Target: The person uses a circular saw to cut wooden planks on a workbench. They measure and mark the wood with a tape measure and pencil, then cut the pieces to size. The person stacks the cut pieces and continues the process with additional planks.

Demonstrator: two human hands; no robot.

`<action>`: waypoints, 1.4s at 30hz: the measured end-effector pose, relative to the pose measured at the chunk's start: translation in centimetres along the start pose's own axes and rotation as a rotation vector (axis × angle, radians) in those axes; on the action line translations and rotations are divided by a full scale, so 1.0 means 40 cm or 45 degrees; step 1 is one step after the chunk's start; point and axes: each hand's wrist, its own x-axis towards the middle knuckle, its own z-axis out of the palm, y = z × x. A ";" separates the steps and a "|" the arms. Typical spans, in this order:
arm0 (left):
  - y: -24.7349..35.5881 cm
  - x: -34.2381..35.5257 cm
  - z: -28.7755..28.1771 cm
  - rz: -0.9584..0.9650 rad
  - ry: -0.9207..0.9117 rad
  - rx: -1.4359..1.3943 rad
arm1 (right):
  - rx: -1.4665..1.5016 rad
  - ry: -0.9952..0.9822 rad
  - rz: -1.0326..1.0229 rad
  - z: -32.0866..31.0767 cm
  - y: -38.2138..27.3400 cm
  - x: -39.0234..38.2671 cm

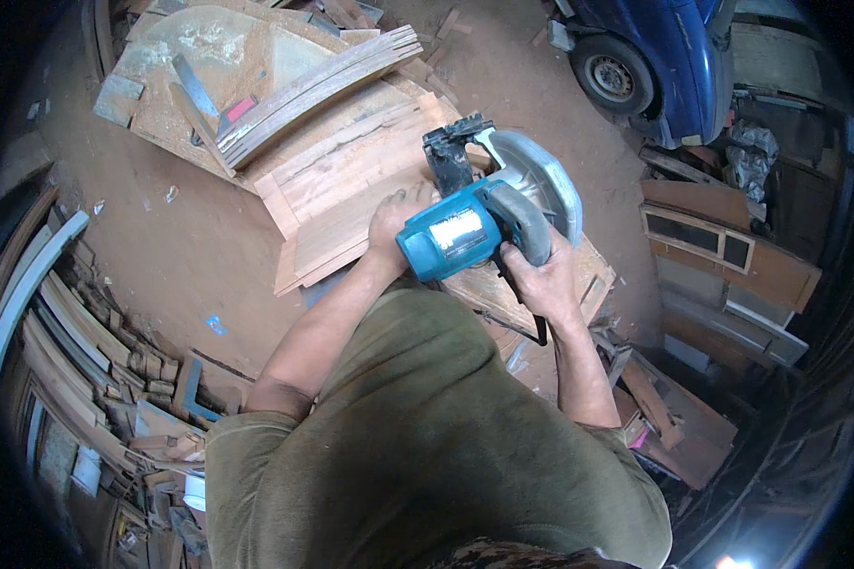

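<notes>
Teal power saw in right hand, left hand on boards.

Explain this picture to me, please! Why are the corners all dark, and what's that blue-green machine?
There's no robot here. A person wears a wide, bendy-looking camera on their head, peeking down, so you see their green shirt and two bare arms. That round lens leaves the corners dark.

The machine is a power saw, with a round silver guard. The right hand grips its dark handle. The left hand seems to rest on pale wooden boards, partly hidden by the saw. A bundle of curved wooden strips lies beyond.
</notes>
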 end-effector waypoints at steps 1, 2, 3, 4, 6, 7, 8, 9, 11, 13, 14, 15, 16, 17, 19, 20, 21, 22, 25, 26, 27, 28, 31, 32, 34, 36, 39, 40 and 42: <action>-0.002 0.013 -0.006 -0.047 -0.053 -0.008 | 0.011 -0.004 -0.001 0.001 0.005 0.001; -0.002 0.024 -0.013 -0.093 -0.106 -0.018 | -0.002 0.010 0.028 -0.002 0.014 -0.006; -0.001 0.034 -0.019 -0.127 -0.124 -0.011 | -0.017 0.024 0.058 -0.008 0.027 -0.021; 0.005 0.045 -0.038 -0.162 -0.138 -0.002 | -0.031 0.037 0.084 -0.014 0.037 -0.039; -0.017 0.060 -0.031 -0.172 -0.109 -0.036 | -0.051 0.086 0.072 -0.028 0.046 -0.075; -0.027 0.062 -0.037 -0.135 -0.077 0.007 | -0.050 0.112 0.054 -0.033 0.053 -0.087; -0.032 0.062 -0.043 -0.100 -0.044 0.050 | 0.016 0.133 0.060 -0.039 0.070 -0.099; -0.039 0.062 -0.049 -0.066 -0.010 0.092 | 0.037 0.176 0.059 -0.049 0.072 -0.113; -0.063 0.076 -0.075 -0.136 -0.237 0.118 | 0.094 0.255 0.054 -0.059 0.072 -0.139; -0.107 0.103 -0.064 -0.169 -0.315 0.077 | 0.152 0.347 0.006 -0.083 0.121 -0.160; -0.105 0.115 -0.099 -0.215 -0.210 0.065 | 0.126 0.399 -0.028 -0.097 0.129 -0.175; -0.106 0.124 -0.138 -0.264 -0.101 0.053 | 0.100 0.446 -0.063 -0.113 0.136 -0.187; -0.099 0.124 -0.178 -0.315 -0.005 0.032 | 0.097 0.469 -0.020 -0.130 0.143 -0.203; -0.092 0.119 -0.221 -0.431 0.109 -0.037 | 0.099 0.474 0.032 -0.146 0.154 -0.216; -0.083 0.125 -0.301 -0.645 0.353 -0.168 | 0.182 0.456 0.020 -0.171 0.185 -0.224; -0.086 0.119 -0.322 -0.734 0.466 -0.270 | 0.210 0.443 0.039 -0.181 0.189 -0.222; -0.106 0.100 -0.325 -0.667 0.598 -0.370 | 0.239 0.432 0.060 -0.186 0.192 -0.218; -0.136 0.081 -0.307 -0.588 0.730 -0.487 | 0.268 0.405 0.116 -0.190 0.206 -0.210; -0.127 -0.004 -0.225 -0.691 0.923 -0.945 | 0.236 0.425 0.079 -0.195 0.217 -0.188; -0.064 -0.027 -0.219 -0.912 0.943 -1.108 | 0.236 0.427 0.146 -0.196 0.202 -0.188; -0.011 -0.037 -0.226 -1.131 0.952 -1.271 | 0.202 0.442 0.094 -0.196 0.211 -0.182; -0.004 -0.044 -0.207 -1.306 0.996 -1.466 | 0.159 0.452 0.041 -0.196 0.232 -0.174; -0.078 -0.096 -0.077 -1.589 1.114 -1.836 | 0.106 0.396 -0.041 -0.198 0.236 -0.157; -0.090 -0.095 -0.051 -1.696 1.133 -1.877 | 0.119 0.396 -0.051 -0.192 0.226 -0.154; -0.082 -0.096 -0.037 -1.979 1.184 -1.872 | 0.135 0.372 -0.066 -0.176 0.200 -0.148; -0.128 -0.121 0.010 -1.704 1.180 -2.072 | 0.141 0.321 -0.073 -0.162 0.171 -0.139; -0.153 -0.145 0.040 -1.609 1.214 -2.087 | 0.101 0.282 -0.091 -0.124 0.158 -0.123; -0.125 -0.119 0.006 -1.667 1.178 -2.066 | 0.025 0.329 -0.284 -0.112 0.174 -0.114; -0.109 -0.100 -0.034 -1.716 1.141 -1.995 | 0.112 0.270 -0.158 -0.079 0.149 -0.109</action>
